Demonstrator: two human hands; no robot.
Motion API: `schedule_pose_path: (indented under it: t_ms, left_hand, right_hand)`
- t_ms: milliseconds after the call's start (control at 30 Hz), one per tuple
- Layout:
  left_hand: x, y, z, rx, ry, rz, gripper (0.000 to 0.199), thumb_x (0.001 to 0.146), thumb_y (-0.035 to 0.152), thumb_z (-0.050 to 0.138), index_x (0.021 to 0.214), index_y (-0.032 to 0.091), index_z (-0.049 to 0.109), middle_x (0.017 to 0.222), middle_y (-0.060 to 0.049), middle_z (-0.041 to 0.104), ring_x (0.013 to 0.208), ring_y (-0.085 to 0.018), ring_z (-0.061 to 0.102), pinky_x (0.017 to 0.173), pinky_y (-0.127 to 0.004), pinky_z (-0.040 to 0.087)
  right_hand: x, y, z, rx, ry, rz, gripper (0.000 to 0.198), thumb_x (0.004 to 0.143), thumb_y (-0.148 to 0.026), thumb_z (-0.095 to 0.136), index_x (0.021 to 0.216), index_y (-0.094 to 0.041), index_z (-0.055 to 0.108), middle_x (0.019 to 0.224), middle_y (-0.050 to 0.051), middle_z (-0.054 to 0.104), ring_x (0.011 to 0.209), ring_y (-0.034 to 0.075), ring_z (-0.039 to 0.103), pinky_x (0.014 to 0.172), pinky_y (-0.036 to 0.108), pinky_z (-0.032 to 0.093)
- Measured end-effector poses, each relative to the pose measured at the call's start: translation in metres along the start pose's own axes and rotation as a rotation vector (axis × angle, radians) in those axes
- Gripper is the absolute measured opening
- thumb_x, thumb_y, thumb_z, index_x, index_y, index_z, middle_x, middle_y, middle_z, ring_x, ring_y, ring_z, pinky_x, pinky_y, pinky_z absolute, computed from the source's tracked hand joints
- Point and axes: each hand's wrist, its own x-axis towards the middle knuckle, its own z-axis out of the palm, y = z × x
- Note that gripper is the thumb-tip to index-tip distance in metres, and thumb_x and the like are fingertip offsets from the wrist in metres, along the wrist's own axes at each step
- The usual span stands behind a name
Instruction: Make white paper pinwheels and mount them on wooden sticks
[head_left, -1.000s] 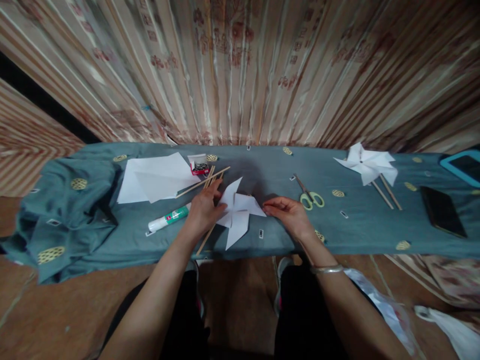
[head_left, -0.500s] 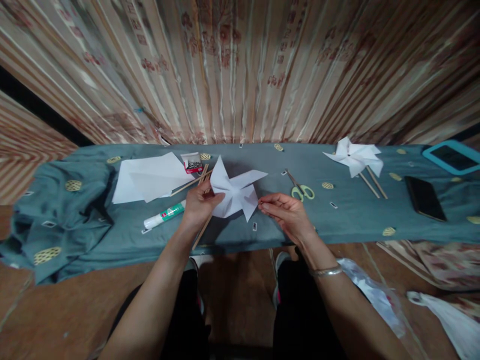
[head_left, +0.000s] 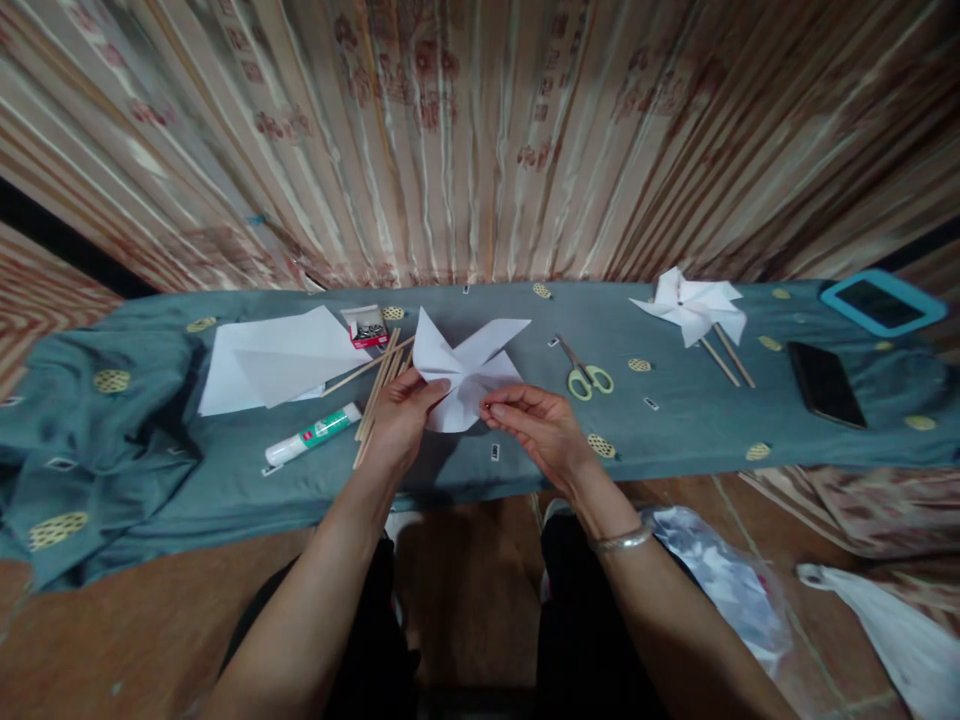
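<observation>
My left hand (head_left: pixel 405 410) is closed on the left side of a white paper pinwheel (head_left: pixel 469 378), its thumb on top of the paper. The pinwheel's pointed blades spread up and to the right. At the pinwheel's lower right, my right hand (head_left: pixel 540 425) is pinched on a tiny pin (head_left: pixel 487 406); its exact shape is too small to make out. Thin wooden sticks (head_left: pixel 379 395) lie partly behind my left hand. A glue stick (head_left: pixel 311 435) rests to the left of that hand. Scissors with pale green handles (head_left: pixel 589 380) lie beyond my right hand.
White paper sheets (head_left: pixel 259 360) and a small red open box (head_left: pixel 367 328) of little metal pieces lie at the left. Toward the right are a finished-looking pinwheel (head_left: pixel 694 305) with sticks, a dark phone (head_left: pixel 825 383) and a blue-framed tablet (head_left: pixel 885 302). Bunched cloth (head_left: pixel 142 420) covers the left end.
My right hand has moved left with the pin, up against the pinwheel's lower right blade. The left hand keeps its hold. The whole view has shifted slightly.
</observation>
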Motion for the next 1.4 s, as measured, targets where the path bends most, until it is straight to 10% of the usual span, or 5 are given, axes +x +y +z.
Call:
schedule_pose_path:
  t_ms: [1400]
  left_hand:
    - [-0.003, -0.007, 0.007, 0.028, -0.001, -0.065, 0.024, 0.055, 0.025, 0.08, 0.077, 0.016, 0.073, 0.072, -0.002, 0.073, 0.066, -0.016, 0.065, 0.068, -0.027, 0.05]
  right_hand:
    - [0.011, 0.007, -0.015, 0.243, -0.006, 0.126, 0.02, 0.058, -0.019, 0.085, 0.076, -0.02, 0.074, 0.079, 0.0, 0.077, 0.077, 0.012, 0.072, 0.077, 0.02, 0.059]
